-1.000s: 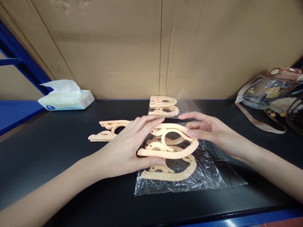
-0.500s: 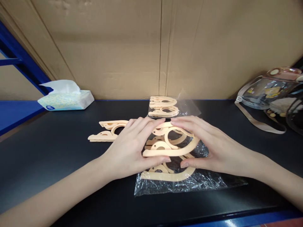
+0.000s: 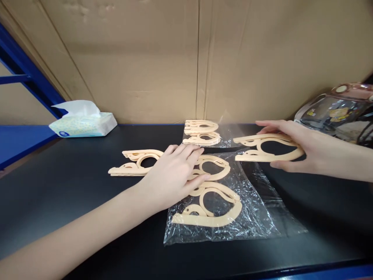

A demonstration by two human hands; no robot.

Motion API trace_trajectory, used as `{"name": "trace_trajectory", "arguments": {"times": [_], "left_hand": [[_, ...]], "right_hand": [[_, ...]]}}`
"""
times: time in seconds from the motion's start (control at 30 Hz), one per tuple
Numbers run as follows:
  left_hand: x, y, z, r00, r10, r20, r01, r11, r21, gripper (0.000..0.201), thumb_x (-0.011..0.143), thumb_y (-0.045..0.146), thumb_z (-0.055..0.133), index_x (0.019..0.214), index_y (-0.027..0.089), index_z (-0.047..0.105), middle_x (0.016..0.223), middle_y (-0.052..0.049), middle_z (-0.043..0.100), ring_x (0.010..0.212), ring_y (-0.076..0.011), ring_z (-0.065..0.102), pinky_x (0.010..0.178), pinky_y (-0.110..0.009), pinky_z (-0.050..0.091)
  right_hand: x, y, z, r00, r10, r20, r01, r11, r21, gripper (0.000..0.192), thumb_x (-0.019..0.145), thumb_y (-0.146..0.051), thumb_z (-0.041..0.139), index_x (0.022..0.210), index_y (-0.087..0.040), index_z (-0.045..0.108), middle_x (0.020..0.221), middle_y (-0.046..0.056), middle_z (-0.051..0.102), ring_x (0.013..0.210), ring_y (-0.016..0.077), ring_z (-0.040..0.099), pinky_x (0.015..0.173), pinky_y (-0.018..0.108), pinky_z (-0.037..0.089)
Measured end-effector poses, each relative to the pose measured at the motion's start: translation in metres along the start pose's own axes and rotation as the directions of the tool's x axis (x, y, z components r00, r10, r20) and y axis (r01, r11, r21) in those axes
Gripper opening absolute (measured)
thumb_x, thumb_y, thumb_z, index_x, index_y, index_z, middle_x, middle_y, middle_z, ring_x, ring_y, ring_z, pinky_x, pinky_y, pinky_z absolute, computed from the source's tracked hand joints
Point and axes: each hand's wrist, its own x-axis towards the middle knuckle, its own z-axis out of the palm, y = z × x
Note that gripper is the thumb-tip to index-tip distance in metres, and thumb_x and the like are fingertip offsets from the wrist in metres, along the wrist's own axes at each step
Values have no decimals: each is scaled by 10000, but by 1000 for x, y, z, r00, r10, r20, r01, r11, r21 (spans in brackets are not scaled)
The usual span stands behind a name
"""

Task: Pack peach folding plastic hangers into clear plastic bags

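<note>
Lower centre: clear plastic bag (image 3: 256, 217) lies flat on black tabletop (image 3: 72, 194), w/ peach hanger (image 3: 208, 212) on it. Centre: left hand (image 3: 175, 175) rests palm-down, fingers (image 3: 201, 179) extended, touching second hanger (image 3: 214, 167) on bag. Centre right: right hand (image 3: 303, 149), fingers closed around lifted hanger (image 3: 262, 149), held above tabletop. Further back: bagged hangers (image 3: 201, 132); upper left, tissue pack (image 3: 83, 122).

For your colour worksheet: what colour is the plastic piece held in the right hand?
Pale peach-orange plastic piece, held in the right hand; head view.
</note>
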Motion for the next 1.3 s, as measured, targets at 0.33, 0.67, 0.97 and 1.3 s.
{"name": "trace_trajectory", "arguments": {"times": [0.33, 0.67, 0.97, 1.3], "left_hand": [[-2, -2, 14, 998, 55, 26, -56, 996, 75, 580, 1107, 468, 469, 1428, -1, 587, 1344, -177, 708, 1185, -334, 664, 1021, -477, 453], [-7, -2, 22, 997, 81, 13, -82, 990, 116, 618, 1141, 432, 326, 1491, -42, 515, 1336, -222, 699, 1171, -356, 652, 992, -500, 448], [-8, -11, 10, 992, 128, -22, -123, 982, 140, 477, 1065, 153, 315, 1417, 9, 603, 1296, -171, 730, 1135, -307, 664, 992, -465, 410], [-6, -39, 5, 983, 183, 9, -179, 949, 261, 376, 964, -17, 431, 1086, 139, 751, 1016, -111, 770, 1000, -294, 661, 975, -466, 393]], "right_hand": [[-6, -1, -5, 962, -59, 265, 22, 990, 140, 644, 803, -353, 756, 1420, -413, 581, 1327, 66, 748, 1059, 318, 754, 876, 400, 620], [-3, -5, 14, 943, -98, 317, 32, 978, 206, 831, 891, -429, 764, 1611, -381, 353, 1451, 71, 639, 1249, 282, 684, 1024, 323, 568], [2, -23, 46, 954, -80, 291, 42, 990, 133, 973, 835, -659, 758, 1649, -333, 334, 1487, 120, 639, 1326, 362, 639, 1086, 558, 534], [6, -30, 53, 991, -59, 124, 25, 965, 261, 815, 858, -545, 775, 1568, -292, 467, 1200, 79, 789, 1018, 281, 748, 898, 442, 614]]}}
